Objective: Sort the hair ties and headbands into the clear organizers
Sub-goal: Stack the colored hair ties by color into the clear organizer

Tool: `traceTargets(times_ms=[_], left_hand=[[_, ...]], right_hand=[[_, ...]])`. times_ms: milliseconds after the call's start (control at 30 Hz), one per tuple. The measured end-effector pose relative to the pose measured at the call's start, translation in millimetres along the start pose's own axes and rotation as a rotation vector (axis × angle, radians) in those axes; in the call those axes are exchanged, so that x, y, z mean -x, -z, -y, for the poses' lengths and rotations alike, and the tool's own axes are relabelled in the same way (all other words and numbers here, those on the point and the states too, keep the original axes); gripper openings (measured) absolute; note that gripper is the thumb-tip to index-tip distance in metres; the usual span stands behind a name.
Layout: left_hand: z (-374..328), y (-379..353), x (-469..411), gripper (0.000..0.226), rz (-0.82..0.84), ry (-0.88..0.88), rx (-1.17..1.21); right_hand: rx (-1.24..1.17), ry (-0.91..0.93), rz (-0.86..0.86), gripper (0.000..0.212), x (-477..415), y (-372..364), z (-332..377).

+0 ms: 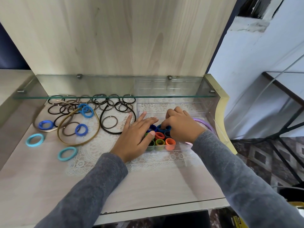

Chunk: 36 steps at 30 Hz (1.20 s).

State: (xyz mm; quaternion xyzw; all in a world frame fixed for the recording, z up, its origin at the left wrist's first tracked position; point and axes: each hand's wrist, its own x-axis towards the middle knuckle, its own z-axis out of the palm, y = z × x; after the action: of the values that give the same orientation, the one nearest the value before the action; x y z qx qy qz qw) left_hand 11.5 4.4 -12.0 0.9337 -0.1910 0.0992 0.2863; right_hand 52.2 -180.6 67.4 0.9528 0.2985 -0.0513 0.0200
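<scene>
Overhead, glass shelf (102, 86) overhangs loose black ties (98, 100).

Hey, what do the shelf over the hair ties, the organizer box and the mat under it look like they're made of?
Shelf: glass, clear with a greenish edge. Organizer: probably hard plastic, clear and glossy, with thin straight walls. Mat: lace or lace-patterned vinyl, white with openwork motifs; which one is unclear.

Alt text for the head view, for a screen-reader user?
The right hand pinches a blue hair tie in the clear organizer of coloured ties; the left hand rests flat on them. Loose ties and headbands lie further left.
</scene>
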Motion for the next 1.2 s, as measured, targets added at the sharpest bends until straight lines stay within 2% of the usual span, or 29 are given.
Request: traceTargets(times_ms=[100, 200, 267, 400, 600, 733, 900, 1033, 1200], left_hand=[[-1, 0, 0, 0.062, 0.005, 0.003, -0.003], [-1, 1, -1, 0.063, 0.008, 0.003, -0.008], [-1, 0, -1, 0.063, 0.007, 0.001, -0.008], [0, 1, 0, 0.061, 0.001, -0.016, 0.002], [-1, 2, 0, 0.058, 0.001, -0.023, 0.006], [0, 2, 0, 0.057, 0.000, -0.021, -0.002], [-2, 3, 0, 0.059, 0.009, -0.015, 0.005], [-2, 3, 1, 0.060, 0.016, -0.011, 0.002], [-3, 3, 0, 0.061, 0.022, -0.003, 0.003]], right_hand=[[-0.149, -0.047, -0.091, 0.046, 2, -5, -9], [-0.352, -0.162, -0.315, 0.050, 4, -15, -19], [-0.392, -0.269, -0.399, 0.047, 6, -23, -23], [-0.248, -0.357, -0.359, 0.032, 11, -33, -22], [-0.199, -0.310, -0.370, 0.022, 11, -36, -17], [-0.192, -0.285, -0.343, 0.023, 11, -35, -17], [-0.295, -0.336, -0.380, 0.032, 10, -37, -23], [-0.252, -0.281, -0.309, 0.039, 5, -38, -22], [-0.238, -0.243, -0.218, 0.037, 1, -40, -23]])
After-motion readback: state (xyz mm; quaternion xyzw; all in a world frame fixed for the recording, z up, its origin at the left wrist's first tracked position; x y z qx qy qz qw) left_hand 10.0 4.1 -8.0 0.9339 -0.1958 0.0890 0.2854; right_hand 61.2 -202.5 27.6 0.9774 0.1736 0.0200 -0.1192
